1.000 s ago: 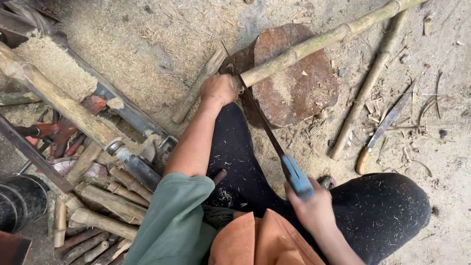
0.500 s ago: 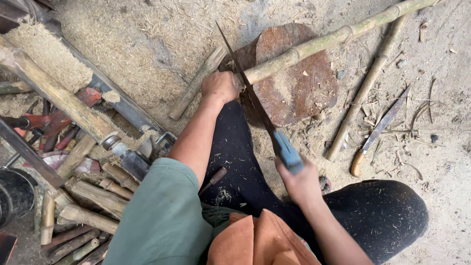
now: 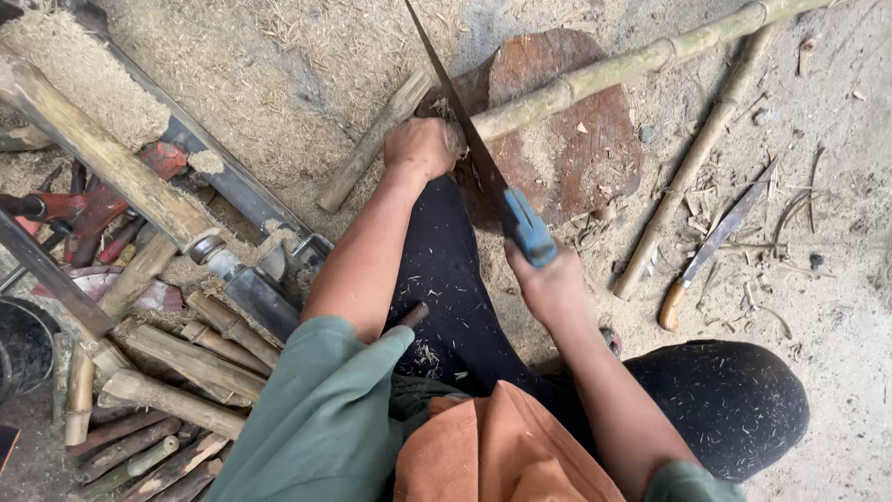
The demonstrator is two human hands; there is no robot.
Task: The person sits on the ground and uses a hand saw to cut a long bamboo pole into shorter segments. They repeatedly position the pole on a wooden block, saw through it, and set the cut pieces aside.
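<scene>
Two hands busy on my feed, both closed tight. Nearest me, the right hand [image 3: 555, 286] has its fingers wrapped fully round the blue handle of a handsaw [image 3: 483, 167], nothing slack in that grip. The saw's thin blade runs away from me, up toward the top edge of the view, its edge across the bamboo pole [image 3: 632, 67]. Further out, the left hand [image 3: 420, 149] is curled shut over the pole's cut end, pinning it on the round wooden block [image 3: 576, 139], which sits on the dirt floor just past my dark-trousered knees. From there the pole stretches off toward the top right corner. Sawdust lies heaped on the block by the blade. Off to the right, a thinner stick [image 3: 688, 172] lies on the ground, and just beside it a knife [image 3: 711, 246] with a wooden handle. Over on the left side I've got a pile of cut bamboo pieces [image 3: 177, 372] and straw litter beyond them.
</scene>
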